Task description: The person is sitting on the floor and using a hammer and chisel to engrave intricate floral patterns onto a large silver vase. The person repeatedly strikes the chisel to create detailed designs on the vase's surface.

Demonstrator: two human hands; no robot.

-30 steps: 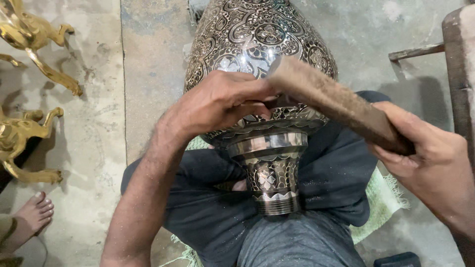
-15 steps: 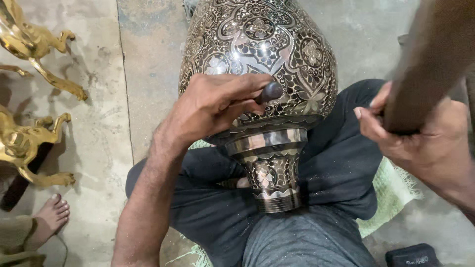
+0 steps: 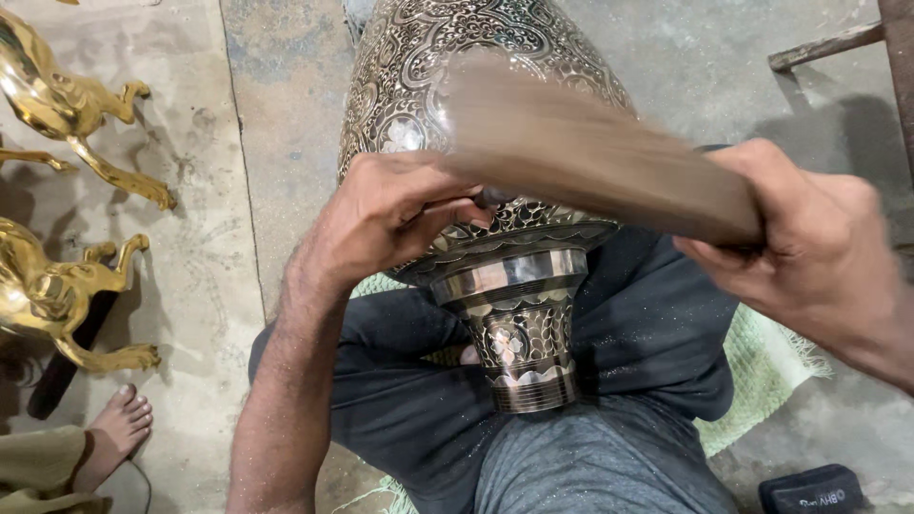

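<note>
**Engraved vase held across the lap, wooden mallet blurred above it**

A large metal vase (image 3: 476, 95), dark with fine silver floral engraving, lies tilted across the seated person's lap, its flared foot (image 3: 524, 362) pointing toward the camera and resting against dark trousers (image 3: 400, 381). The body of the vase stretches away toward the top of the view over the concrete floor (image 3: 276, 114).

The left hand (image 3: 390, 214) rests on the lower shoulder of the vase, fingers (image 3: 447, 214) curled narrow and pinched around a small dark tool (image 3: 495, 197) whose tip shows just beside the thumb, pressed to the engraved surface. The right hand (image 3: 809, 247) has its fingers wrapped tight around the handle end of a long wooden mallet (image 3: 590, 157), which crosses in front of the vase and is smeared by motion blur; whether it touches the small tool cannot be told.

A green woven mat (image 3: 771, 352) lies under the person's legs. At the left edge stand two golden animal figures (image 3: 57, 105) (image 3: 48, 300) on the floor, and below them another person's bare foot (image 3: 119, 428) shows. A small black case (image 3: 809, 490) sits near the bottom right corner.
</note>
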